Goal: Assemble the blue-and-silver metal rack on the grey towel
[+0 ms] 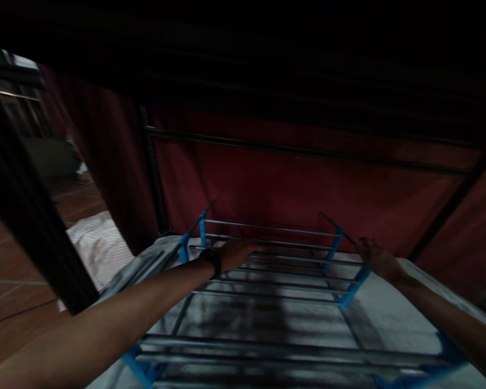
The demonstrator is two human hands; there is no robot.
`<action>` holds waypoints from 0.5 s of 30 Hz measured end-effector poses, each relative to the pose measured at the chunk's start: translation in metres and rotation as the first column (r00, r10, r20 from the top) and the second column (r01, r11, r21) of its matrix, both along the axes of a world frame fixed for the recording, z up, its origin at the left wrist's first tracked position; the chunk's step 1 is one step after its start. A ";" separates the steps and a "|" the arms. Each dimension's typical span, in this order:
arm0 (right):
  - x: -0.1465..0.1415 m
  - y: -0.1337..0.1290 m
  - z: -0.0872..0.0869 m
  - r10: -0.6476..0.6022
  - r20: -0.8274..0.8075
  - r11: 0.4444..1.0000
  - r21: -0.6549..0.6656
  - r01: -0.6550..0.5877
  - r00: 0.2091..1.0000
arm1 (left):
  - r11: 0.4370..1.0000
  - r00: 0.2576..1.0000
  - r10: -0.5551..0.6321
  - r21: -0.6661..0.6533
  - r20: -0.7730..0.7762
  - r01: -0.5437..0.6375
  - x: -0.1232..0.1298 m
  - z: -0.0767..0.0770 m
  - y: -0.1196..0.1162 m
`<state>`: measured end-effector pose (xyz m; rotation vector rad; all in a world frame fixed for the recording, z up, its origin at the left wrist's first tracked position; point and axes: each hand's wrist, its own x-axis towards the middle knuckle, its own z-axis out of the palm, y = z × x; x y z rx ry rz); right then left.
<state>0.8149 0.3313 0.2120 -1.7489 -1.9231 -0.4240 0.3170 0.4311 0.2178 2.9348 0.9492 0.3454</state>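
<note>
In front of me a shoe rack [275, 298] of thin metal tubes with blue plastic brackets [354, 289] lies on a pale cloth surface [389, 324]. My left hand [237, 255], a dark band [213, 260] on its wrist, is closed round a tube near the rack's left middle. At the far right side my right hand [376, 260] is closed about a dark side rod [338, 229] beside a blue bracket. Its fingers are dim and partly blurred. The nearest tubes [291, 354] run across the bottom of the view.
Red curtains [291, 189] hang behind the rack, crossed by a dark metal bar [247, 143]. A thick dark post [36, 216] stands on the left, near a striped cloth [101, 243] and the tiled floor [8, 286]. Overhead is a dark, low structure [243, 59].
</note>
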 end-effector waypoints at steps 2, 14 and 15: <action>-0.008 0.006 -0.010 0.054 0.059 0.998 -0.020 -0.053 0.997 | 0.998 0.997 0.054 0.028 -0.056 -0.053 -0.007 0.001 -0.005; -0.103 0.016 -0.056 0.249 -0.099 0.904 -0.333 -0.268 0.963 | 0.982 0.984 0.180 0.056 0.002 -0.180 -0.030 0.036 -0.034; -0.101 0.017 -0.056 0.257 -0.106 0.905 -0.323 -0.278 0.961 | 0.969 0.968 0.239 0.041 0.076 -0.242 -0.040 0.043 -0.032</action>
